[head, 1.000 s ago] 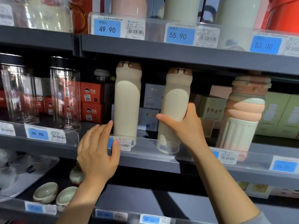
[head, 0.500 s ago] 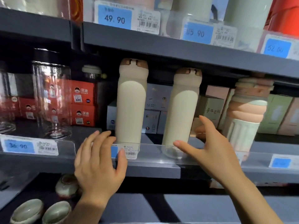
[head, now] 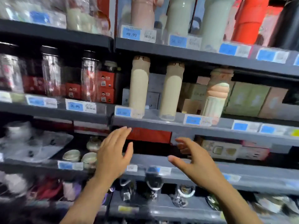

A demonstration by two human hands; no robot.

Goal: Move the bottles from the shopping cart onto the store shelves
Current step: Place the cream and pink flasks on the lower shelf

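Bottles, two cream ones (head: pixel 138 87) (head: pixel 170 91), stood upright side by side on the middle shelf (head: pixel 161 124). Below it, left hand (head: pixel 113 156) and right hand (head: pixel 196 164) hung loose-fingered, holding nothing.

Left hand (head: pixel 113 156), right hand (head: pixel 196 164) bare; forearms unsleeved.

A gap stands between the two cream bottles (head: pixel 138 88) (head: pixel 170 92) on the middle shelf (head: pixel 178 125), backed by boxes (head: pixel 153 94). The striped bottle (head: pixel 216 96) closes in the right side. The upper shelf (head: pixel 186 53) hangs just above the caps, leaving little headroom.
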